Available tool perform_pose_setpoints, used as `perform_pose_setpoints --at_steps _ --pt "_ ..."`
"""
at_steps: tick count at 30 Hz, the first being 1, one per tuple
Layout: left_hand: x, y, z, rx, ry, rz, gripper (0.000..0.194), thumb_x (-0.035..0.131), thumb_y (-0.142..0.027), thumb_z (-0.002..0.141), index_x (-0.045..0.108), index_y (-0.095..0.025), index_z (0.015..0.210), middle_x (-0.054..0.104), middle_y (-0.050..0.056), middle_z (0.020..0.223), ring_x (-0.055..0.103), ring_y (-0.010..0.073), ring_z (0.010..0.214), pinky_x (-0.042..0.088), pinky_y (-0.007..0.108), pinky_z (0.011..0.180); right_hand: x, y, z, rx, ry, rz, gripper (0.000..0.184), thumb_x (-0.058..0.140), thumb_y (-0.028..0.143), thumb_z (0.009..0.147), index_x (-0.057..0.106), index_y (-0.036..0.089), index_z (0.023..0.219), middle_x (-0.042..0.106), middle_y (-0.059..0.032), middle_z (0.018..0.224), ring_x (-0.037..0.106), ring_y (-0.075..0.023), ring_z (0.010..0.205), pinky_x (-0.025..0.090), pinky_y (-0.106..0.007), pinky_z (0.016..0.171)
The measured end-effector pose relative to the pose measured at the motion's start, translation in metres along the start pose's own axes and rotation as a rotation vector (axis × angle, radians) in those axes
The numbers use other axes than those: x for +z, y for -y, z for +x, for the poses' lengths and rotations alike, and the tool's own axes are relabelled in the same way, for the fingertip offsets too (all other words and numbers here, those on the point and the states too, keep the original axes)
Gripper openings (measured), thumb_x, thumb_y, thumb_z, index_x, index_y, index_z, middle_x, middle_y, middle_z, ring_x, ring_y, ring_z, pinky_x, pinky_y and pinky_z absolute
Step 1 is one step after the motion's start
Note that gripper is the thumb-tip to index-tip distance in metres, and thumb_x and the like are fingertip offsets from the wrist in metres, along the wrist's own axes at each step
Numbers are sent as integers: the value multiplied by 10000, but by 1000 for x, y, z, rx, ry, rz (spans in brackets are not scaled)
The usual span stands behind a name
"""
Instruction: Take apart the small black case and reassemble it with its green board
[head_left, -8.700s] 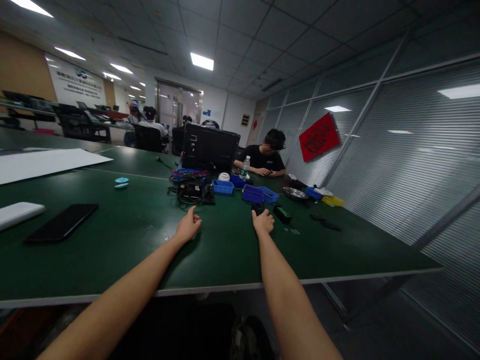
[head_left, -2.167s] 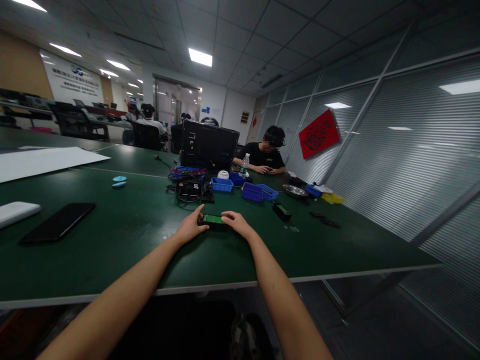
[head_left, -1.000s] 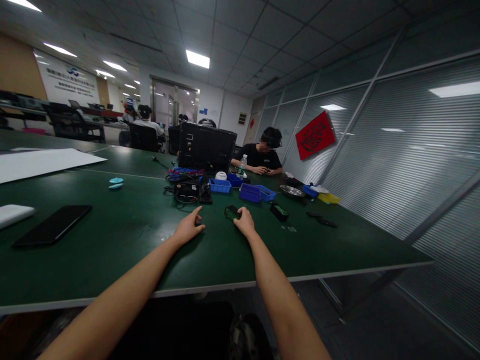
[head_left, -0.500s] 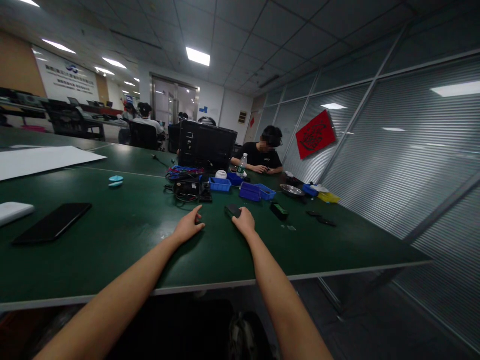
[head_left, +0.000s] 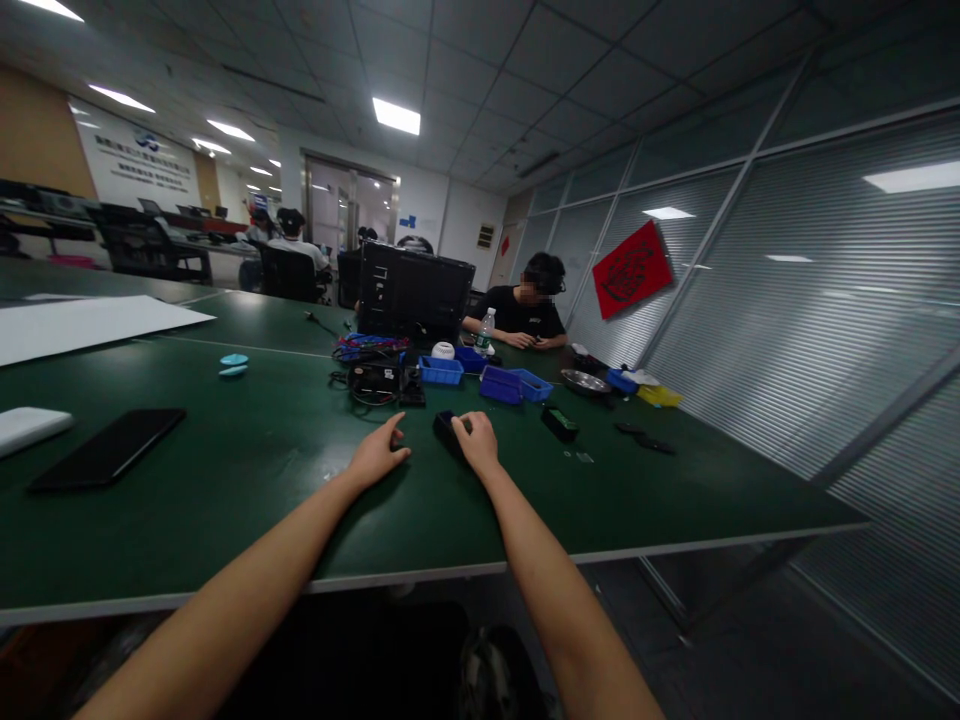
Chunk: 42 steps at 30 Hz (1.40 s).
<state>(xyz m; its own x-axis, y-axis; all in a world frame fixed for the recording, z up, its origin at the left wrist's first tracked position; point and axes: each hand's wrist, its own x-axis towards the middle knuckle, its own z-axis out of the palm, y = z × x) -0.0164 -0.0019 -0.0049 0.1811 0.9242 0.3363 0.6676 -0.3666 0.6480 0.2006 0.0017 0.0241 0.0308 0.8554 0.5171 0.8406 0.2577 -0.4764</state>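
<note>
My right hand (head_left: 476, 443) grips a small black device case (head_left: 447, 428) at the middle of the table, with its fingers over the case's right side. The case's dark face shows, and part of it is hidden under the hand. My left hand (head_left: 380, 450) rests on the table to the left of the case and apart from it. Its index finger and thumb are spread, and nothing shows in them. To the right of my right hand lies another black case with a green circuit board (head_left: 559, 422) in it.
Blue bins (head_left: 501, 384), a baseball (head_left: 443, 351), a black adapter with cables (head_left: 376, 380) and a monitor (head_left: 415, 295) stand beyond my hands. Further right are a metal bowl (head_left: 585, 382) and flat black pieces (head_left: 643, 438). A phone (head_left: 109, 449) lies left. A co-worker (head_left: 523, 312) sits opposite.
My right hand brought the case from beside the blue bins. Both hands held it with its green board showing; then my left hand let go. My right hand has turned it, hiding the board.
</note>
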Motion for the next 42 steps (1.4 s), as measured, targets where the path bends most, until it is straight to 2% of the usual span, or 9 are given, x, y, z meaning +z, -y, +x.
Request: perform_pose_setpoints --at_steps 3,7,10,15,17,20,25,32,42 --pt "0 0 0 3 6 -3 716 574 -309 672 295 -217 1325 588 29 996 564 138 794 440 247 729 3 -17 8 160 -54 129 318 379 395 827 602 170 841 582 -75 877 534 -177 826 396 -286 743" --pt "0 0 0 14 -2 2 691 575 -329 677 326 -207 1310 593 33 991 566 142 797 443 257 743 9 -29 13 252 81 281 247 449 283 787 625 155 904 625 -81 908 562 -185 863 408 -294 774" --pt "1 0 0 21 -15 5 663 572 -399 685 369 -198 1283 602 44 984 572 153 794 449 270 745 14 -22 8 173 255 482 262 480 240 765 619 166 974 629 -65 948 572 -173 861 435 -280 730" --pt "0 -1 2 10 -98 -25 594 489 -490 742 427 -162 1234 588 88 1040 582 177 832 459 300 761 17 -3 -3 157 708 965 390 495 353 778 541 160 1114 601 -110 1044 607 -152 695 425 -210 460" --pt "-2 -4 1 27 -161 -36 557 458 -475 769 431 -159 1227 558 103 1101 571 187 898 454 318 797 18 0 -5 166 785 1058 376 529 346 762 553 150 1081 581 -129 1089 612 -145 698 431 -195 451" --pt "-6 -13 -5 122 -212 5 586 504 -462 743 410 -180 1248 488 103 1201 507 208 1046 412 348 891 19 0 -4 184 786 1075 320 576 290 722 585 140 1005 609 -119 1030 609 -131 681 438 -181 452" --pt "-3 -25 -14 240 -91 155 539 595 -386 681 500 -257 1195 366 59 1336 351 243 1215 299 370 1011 22 -2 -3 167 725 969 144 590 197 660 632 117 773 646 -67 801 575 -95 595 404 -151 420" --pt "-9 -14 -7 -50 -106 147 462 503 -215 716 528 -252 1176 424 56 1295 461 224 1127 357 332 967 18 -14 2 264 647 1001 159 593 175 640 608 123 789 644 -67 777 573 -98 580 405 -156 396" --pt "-50 10 -6 -313 -289 189 505 487 -189 679 483 -181 1183 547 113 1130 527 237 1018 413 332 866 21 -28 7 297 580 1012 163 565 136 651 601 122 810 640 -68 769 576 -100 573 412 -160 397"
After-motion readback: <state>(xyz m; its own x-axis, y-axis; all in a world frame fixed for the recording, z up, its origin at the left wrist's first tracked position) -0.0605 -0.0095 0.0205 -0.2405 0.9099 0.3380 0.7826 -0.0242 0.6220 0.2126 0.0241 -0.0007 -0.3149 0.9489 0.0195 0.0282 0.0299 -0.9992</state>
